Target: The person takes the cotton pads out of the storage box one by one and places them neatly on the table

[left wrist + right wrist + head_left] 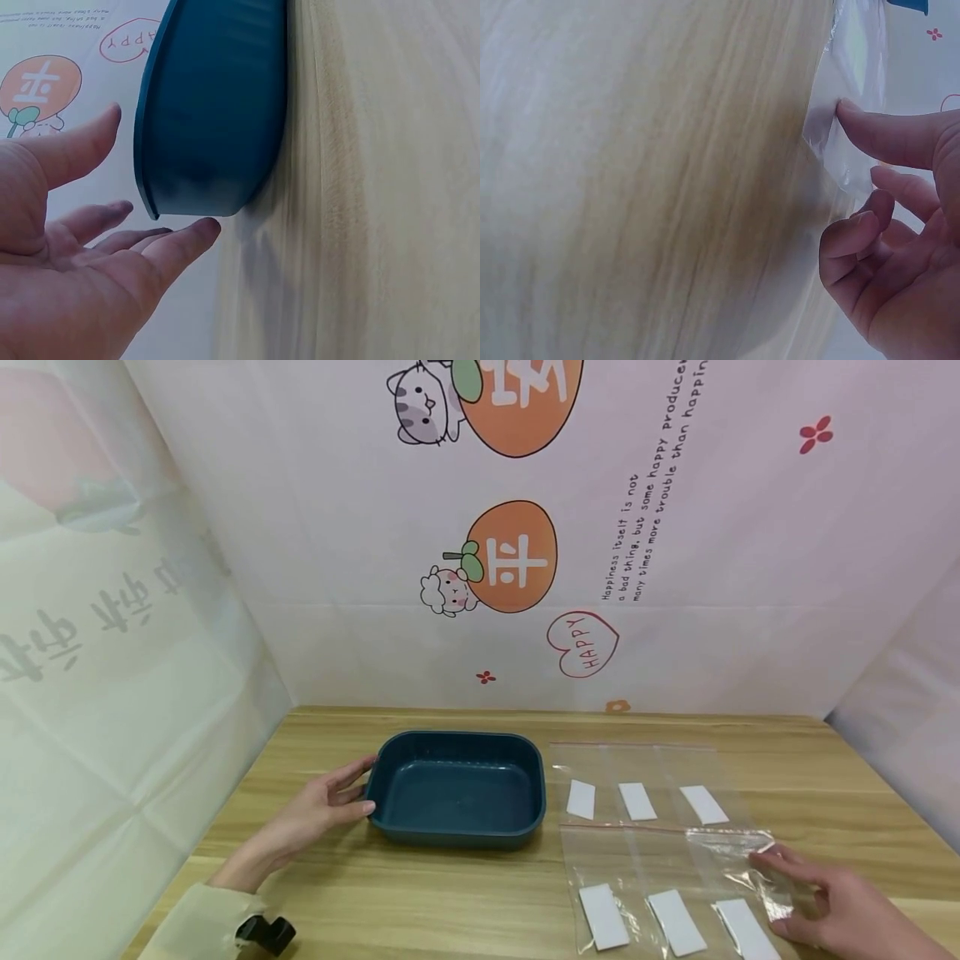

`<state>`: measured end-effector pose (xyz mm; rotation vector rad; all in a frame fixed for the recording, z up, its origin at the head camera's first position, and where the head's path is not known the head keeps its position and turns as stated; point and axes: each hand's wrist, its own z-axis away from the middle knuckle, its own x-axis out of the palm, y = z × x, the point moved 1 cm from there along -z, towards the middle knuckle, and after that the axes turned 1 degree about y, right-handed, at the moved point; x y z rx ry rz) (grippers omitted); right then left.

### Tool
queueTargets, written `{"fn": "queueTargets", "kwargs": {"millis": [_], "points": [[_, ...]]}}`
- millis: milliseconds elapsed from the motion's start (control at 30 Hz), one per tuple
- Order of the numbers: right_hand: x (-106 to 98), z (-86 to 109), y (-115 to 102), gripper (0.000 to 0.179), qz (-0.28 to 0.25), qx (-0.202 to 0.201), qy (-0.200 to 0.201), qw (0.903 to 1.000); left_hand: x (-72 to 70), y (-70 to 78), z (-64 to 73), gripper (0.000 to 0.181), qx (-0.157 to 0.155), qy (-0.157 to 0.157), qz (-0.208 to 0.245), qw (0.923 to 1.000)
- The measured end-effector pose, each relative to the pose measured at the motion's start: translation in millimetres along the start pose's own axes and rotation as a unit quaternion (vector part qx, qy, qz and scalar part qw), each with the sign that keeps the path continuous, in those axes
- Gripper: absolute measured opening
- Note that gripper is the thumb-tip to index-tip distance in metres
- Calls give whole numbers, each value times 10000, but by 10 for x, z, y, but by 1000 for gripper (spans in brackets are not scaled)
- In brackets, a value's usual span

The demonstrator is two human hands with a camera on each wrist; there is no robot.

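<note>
A dark teal plastic tray [457,839] stands on the wooden table. My left hand [318,810] is at its left end, thumb and fingers spread loosely; in the left wrist view the fingertips [206,227] lie right at the tray's end wall [202,196]. Clear zip bags, each with a white label, lie overlapped in two rows to the right of the tray. At the front row's right end, my right hand [843,902] touches a crinkled zip bag [738,860] with thumb and index finger apart. From the right wrist, the thumb [870,131] meets the bag's edge, with other fingers bent.
Behind the front row lie the back-row bags [637,764]. A white printed cloth [360,610] hangs behind the table and along both sides. A black strap piece [266,935] sits at the left sleeve. Bare wood [420,902] shows in front of the tray.
</note>
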<state>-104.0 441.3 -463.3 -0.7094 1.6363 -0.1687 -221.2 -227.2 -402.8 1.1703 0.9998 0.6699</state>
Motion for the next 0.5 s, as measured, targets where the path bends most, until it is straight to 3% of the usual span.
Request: {"fn": "queueTargets", "kwargs": {"millis": [167, 300, 400, 500], "points": [[-10, -11, 11, 81, 217, -199, 276, 9992, 0, 31, 31, 78, 126, 365, -254, 9989], [-26, -10, -55, 76, 336, -143, 486, 9982, 29, 69, 44, 69, 49, 884, -702, 9936], [-40, -21, -196, 65, 383, 140, 640, 9971, 54, 113, 58, 58, 58, 1344, -1239, 9831], [-63, -74, -362, 47, 358, 226, 895, 9951, 76, 197, 67, 41, 367, 1732, -1973, 9642]]}}
